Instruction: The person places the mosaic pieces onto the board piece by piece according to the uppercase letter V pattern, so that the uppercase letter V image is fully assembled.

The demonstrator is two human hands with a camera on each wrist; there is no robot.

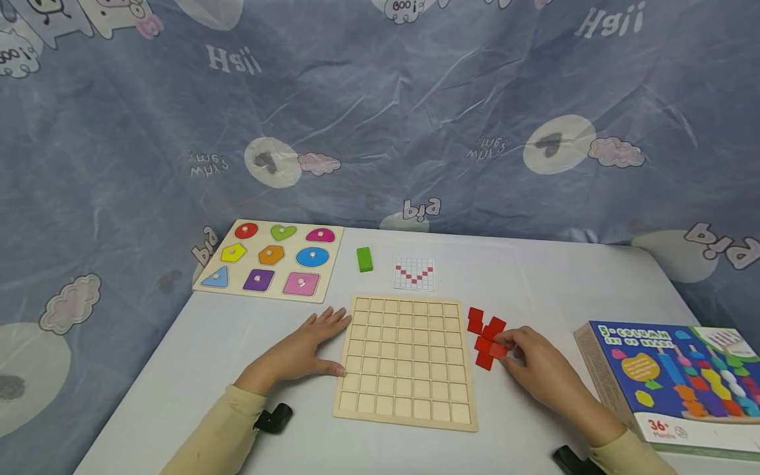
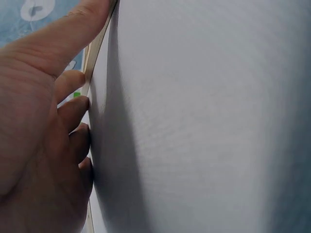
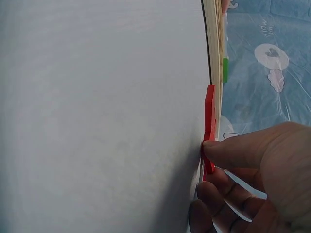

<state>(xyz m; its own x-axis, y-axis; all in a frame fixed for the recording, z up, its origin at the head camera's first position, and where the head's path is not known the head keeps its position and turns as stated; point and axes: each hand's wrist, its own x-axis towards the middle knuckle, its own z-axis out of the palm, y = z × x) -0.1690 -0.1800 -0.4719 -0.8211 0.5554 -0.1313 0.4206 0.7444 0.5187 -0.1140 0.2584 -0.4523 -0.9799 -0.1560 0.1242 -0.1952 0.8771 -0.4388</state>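
A wooden grid board (image 1: 406, 424) of small square cells lies flat in the middle of the white table. My left hand (image 1: 301, 349) rests at its left side, fingers spread and straight, thumb and fingertips touching the edge. To the right of the board is a loose cluster of several red square tiles (image 1: 476, 320), some overlapping. Thumb and index finger of my right hand (image 1: 543, 366) pinch a red tile (image 1: 497, 350) at the cluster's right side. In the right wrist view the thumb presses on a red tile (image 3: 209, 109), with the other fingers curled beneath.
Behind the board lie a pattern card (image 1: 414, 274) with a red V of squares and a green block (image 1: 365, 260). A shape puzzle board (image 1: 237, 280) sits at the back left. A bead-set box (image 1: 683, 389) stands at the right. Patterned cloth (image 1: 380, 132) hangs behind.
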